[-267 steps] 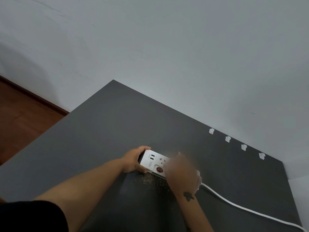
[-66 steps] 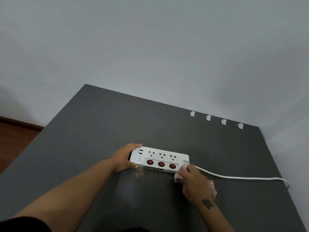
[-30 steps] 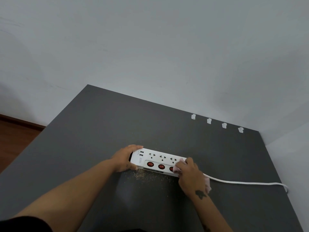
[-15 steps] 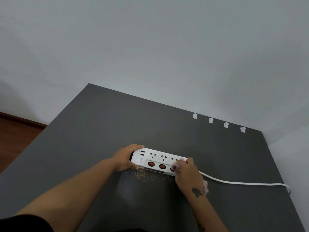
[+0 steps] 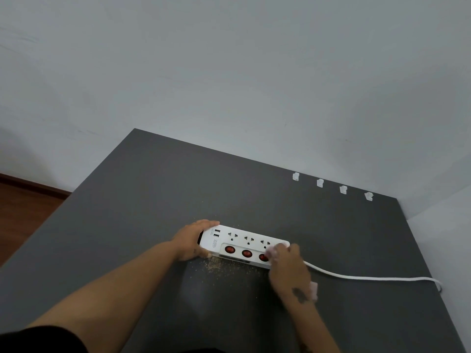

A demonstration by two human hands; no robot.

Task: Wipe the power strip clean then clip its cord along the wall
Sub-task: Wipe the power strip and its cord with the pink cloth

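Head view: right hand [image 5: 289, 270] clutching pinkish cloth [image 5: 314, 290] over power strip [image 5: 243, 245] end, covering third red switch; left hand [image 5: 191, 239] gripping opposite end. Crumbs [image 5: 224, 267] just nearer. Cord [image 5: 369, 277] trailing rightward. Four clips [image 5: 331, 186] beyond, by wall [image 5: 229, 72]. Printed label unreadable.

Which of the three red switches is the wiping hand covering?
The rightmost red switch, at the cord end, is partly hidden under the right hand and its cloth. The other two switches show fully.
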